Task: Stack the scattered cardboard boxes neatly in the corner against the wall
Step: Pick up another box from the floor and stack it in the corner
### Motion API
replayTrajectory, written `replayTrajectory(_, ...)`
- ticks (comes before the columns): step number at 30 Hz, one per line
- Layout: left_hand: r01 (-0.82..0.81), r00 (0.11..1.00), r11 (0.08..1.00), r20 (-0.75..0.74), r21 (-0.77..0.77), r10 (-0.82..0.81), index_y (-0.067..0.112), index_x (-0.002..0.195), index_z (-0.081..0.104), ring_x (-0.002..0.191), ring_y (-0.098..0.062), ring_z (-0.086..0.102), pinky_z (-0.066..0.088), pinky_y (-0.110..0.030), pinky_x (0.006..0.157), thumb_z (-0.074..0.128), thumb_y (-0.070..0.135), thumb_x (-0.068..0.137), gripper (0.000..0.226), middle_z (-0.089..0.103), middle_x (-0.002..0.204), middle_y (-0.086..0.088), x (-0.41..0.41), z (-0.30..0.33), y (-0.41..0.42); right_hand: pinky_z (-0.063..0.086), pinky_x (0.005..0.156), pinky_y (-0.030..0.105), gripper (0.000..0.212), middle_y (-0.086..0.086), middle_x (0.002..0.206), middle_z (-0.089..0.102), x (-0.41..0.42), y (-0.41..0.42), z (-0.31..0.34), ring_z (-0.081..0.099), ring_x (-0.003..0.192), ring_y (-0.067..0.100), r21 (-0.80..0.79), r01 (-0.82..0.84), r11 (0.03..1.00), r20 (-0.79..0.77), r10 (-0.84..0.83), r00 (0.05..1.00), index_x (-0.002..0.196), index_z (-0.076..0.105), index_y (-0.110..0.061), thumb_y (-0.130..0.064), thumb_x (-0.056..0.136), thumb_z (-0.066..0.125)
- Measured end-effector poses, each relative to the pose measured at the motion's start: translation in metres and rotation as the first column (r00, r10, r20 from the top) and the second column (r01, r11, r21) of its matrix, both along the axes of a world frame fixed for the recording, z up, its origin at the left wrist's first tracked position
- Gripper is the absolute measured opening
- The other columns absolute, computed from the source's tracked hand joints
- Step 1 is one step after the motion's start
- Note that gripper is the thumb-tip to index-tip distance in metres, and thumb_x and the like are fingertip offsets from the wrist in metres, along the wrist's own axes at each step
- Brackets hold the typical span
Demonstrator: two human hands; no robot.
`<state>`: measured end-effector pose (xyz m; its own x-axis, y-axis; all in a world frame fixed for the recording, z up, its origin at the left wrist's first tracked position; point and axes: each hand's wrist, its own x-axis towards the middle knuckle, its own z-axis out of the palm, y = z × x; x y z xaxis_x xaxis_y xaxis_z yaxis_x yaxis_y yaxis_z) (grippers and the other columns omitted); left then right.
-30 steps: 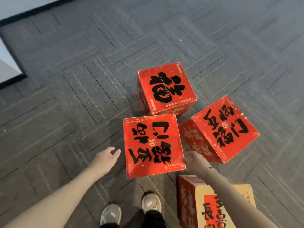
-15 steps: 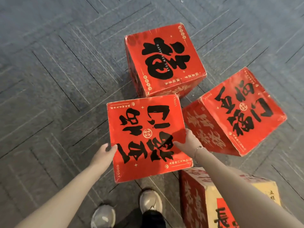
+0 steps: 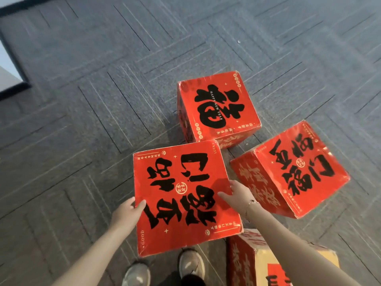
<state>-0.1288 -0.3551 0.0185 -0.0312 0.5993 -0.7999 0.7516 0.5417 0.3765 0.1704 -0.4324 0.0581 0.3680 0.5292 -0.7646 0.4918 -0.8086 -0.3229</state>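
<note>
Four boxes on carpet. Held red box point(image 3: 183, 195), black calligraphy on top, gripped by left hand point(image 3: 125, 213) and right hand point(image 3: 237, 195); three others beyond/right.

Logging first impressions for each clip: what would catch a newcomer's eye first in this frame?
Bright red boxes with bold black calligraphy against the grey carpet. The nearest box sits centre frame, gripped at its sides by the left hand and right hand. Beyond it stands a box reading HAPPY NEW YEAR, a third box lies to the right, and a partly yellow one shows at the bottom edge.
</note>
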Motion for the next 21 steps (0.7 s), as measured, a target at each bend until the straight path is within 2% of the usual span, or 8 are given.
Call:
replayTrajectory(2, -0.067, 0.998, 0.996, 0.005, 0.061, 0.067, 0.006, 0.134, 0.052, 0.118, -0.029, 0.058, 0.043, -0.041, 0.102, 0.055, 0.041, 0.093, 0.054, 0.06, 0.128, -0.014, -0.015, 0.026, 0.003, 0.045, 0.095, 0.029, 0.063, 0.005, 0.141, 0.046, -0.01, 0.008, 0.032, 0.051, 0.122, 0.02, 0.022, -0.065, 0.998, 0.025, 0.065, 0.998, 0.143, 0.033, -0.013, -0.038, 0.09, 0.057)
replayTrajectory(5, -0.142, 0.99, 0.976, 0.025, 0.165, 0.14, 0.008, 0.121, 0.063, 0.104, -0.027, 0.065, 0.049, -0.045, 0.094, 0.061, 0.034, 0.091, 0.041, 0.069, 0.113, -0.011, -0.036, 0.072, 0.008, 0.045, 0.097, 0.029, 0.063, 0.005, 0.136, 0.051, -0.025, 0.025, 0.088, 0.053, 0.121, 0.019, 0.077, -0.141, 0.987, 0.047, 0.138, 0.989, 0.141, 0.037, -0.014, -0.04, 0.088, 0.059)
replayTrajectory(9, -0.275, 0.961, 0.905, 0.097, 0.325, 0.258, 0.028, 0.096, 0.064, 0.083, -0.019, 0.066, 0.054, -0.04, 0.08, 0.068, 0.025, 0.087, 0.01, 0.068, 0.083, 0.009, -0.053, 0.166, 0.011, 0.043, 0.097, 0.027, 0.06, 0.003, 0.132, 0.056, -0.044, 0.05, 0.175, 0.054, 0.119, 0.018, 0.183, -0.211, 0.96, 0.069, 0.201, 0.977, 0.138, 0.044, -0.015, -0.037, 0.086, 0.063)
replayTrajectory(13, -0.403, 0.915, 0.829, 0.18, 0.389, 0.36, 0.013, 0.106, 0.067, 0.094, -0.022, 0.066, 0.05, -0.032, 0.077, 0.072, 0.019, 0.082, 0.025, 0.071, 0.096, -0.002, -0.083, 0.254, 0.017, 0.044, 0.092, 0.024, 0.061, 0.003, 0.129, 0.056, -0.078, 0.079, 0.264, 0.056, 0.111, 0.015, 0.335, -0.239, 0.911, 0.072, 0.229, 0.971, 0.138, 0.042, -0.014, -0.032, 0.084, 0.066)
replayTrajectory(15, -0.473, 0.881, 0.755, 0.231, 0.455, 0.413, 0.008, 0.119, 0.063, 0.102, -0.024, 0.065, 0.052, -0.037, 0.085, 0.076, 0.035, 0.078, 0.051, 0.069, 0.109, -0.007, -0.107, 0.289, 0.02, 0.047, 0.079, 0.015, 0.056, -0.002, 0.121, 0.056, -0.102, 0.091, 0.303, 0.057, 0.093, 0.004, 0.443, -0.203, 0.873, 0.023, 0.215, 0.976, 0.134, 0.044, -0.018, -0.027, 0.084, 0.067)
replayTrajectory(17, -0.474, 0.879, 0.704, 0.235, 0.529, 0.416, 0.014, 0.125, 0.06, 0.095, -0.018, 0.067, 0.055, -0.033, 0.073, 0.071, 0.049, 0.077, 0.06, 0.07, 0.108, -0.002, -0.129, 0.332, 0.019, 0.052, 0.071, 0.015, 0.053, -0.008, 0.115, 0.058, -0.128, 0.104, 0.337, 0.058, 0.086, -0.004, 0.524, -0.14, 0.84, -0.063, 0.202, 0.977, 0.132, 0.045, -0.025, -0.025, 0.084, 0.067)
replayTrajectory(19, -0.48, 0.87, 0.659, 0.219, 0.58, 0.441, 0.02, 0.126, 0.058, 0.08, -0.007, 0.068, 0.049, -0.02, 0.054, 0.067, 0.049, 0.08, 0.055, 0.072, 0.097, 0.007, -0.156, 0.376, 0.015, 0.058, 0.074, 0.026, 0.052, -0.007, 0.116, 0.063, -0.158, 0.117, 0.367, 0.064, 0.09, 0.002, 0.57, -0.112, 0.814, -0.124, 0.22, 0.968, 0.131, 0.044, -0.029, -0.023, 0.085, 0.067)
replayTrajectory(21, -0.522, 0.846, 0.615, 0.265, 0.591, 0.463, 0.019, 0.13, 0.055, 0.073, -0.003, 0.069, 0.051, -0.018, 0.054, 0.067, 0.049, 0.079, 0.061, 0.073, 0.09, 0.01, -0.187, 0.412, 0.01, 0.059, 0.067, 0.027, 0.052, -0.007, 0.113, 0.063, -0.192, 0.129, 0.396, 0.067, 0.086, 0.006, 0.598, -0.1, 0.795, -0.184, 0.258, 0.948, 0.132, 0.043, -0.028, -0.018, 0.086, 0.065)
